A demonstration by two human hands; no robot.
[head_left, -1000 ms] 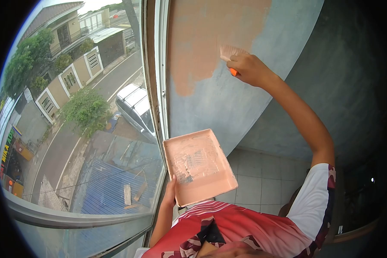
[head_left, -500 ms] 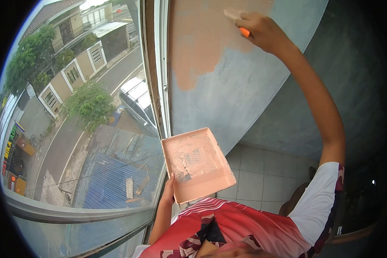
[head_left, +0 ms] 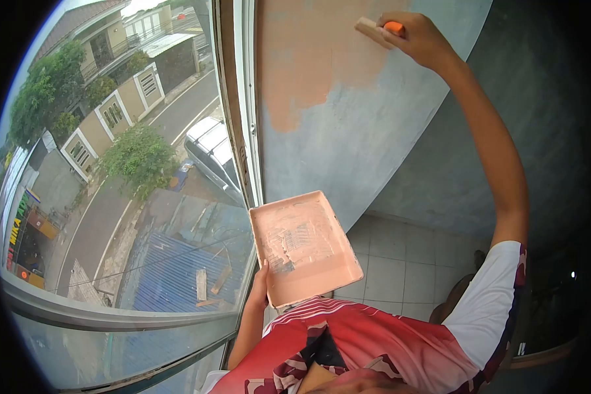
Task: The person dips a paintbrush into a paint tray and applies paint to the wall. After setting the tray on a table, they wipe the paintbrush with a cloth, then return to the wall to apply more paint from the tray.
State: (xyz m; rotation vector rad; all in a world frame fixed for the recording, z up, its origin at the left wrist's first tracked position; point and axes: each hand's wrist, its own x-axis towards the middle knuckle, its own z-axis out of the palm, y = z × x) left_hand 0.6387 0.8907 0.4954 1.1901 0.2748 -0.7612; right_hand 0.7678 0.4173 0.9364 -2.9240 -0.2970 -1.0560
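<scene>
High on the grey wall [head_left: 348,138], beside the window frame [head_left: 243,105], the right hand [head_left: 417,38] clenches an orange-handled brush [head_left: 379,28] against the peach-painted patch [head_left: 315,52], while the left hand [head_left: 261,287] grips the paint tray [head_left: 303,246] at its near edge.

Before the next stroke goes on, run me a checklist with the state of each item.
1. Grip on the tool: ok. The right hand is closed round the orange handle of the brush.
2. Bristles against the peach patch: cannot tell. They sit at its right edge, but contact is unclear.
3. Paint load on the brush: cannot tell.
4. Tray support: ok. The left hand grips the near corner of the paint tray.
5. Paint supply: not ok. The tray shows only a thin, scraped film.
6. Coverage: not ok. The wall is bare grey below and right of the patch.
</scene>
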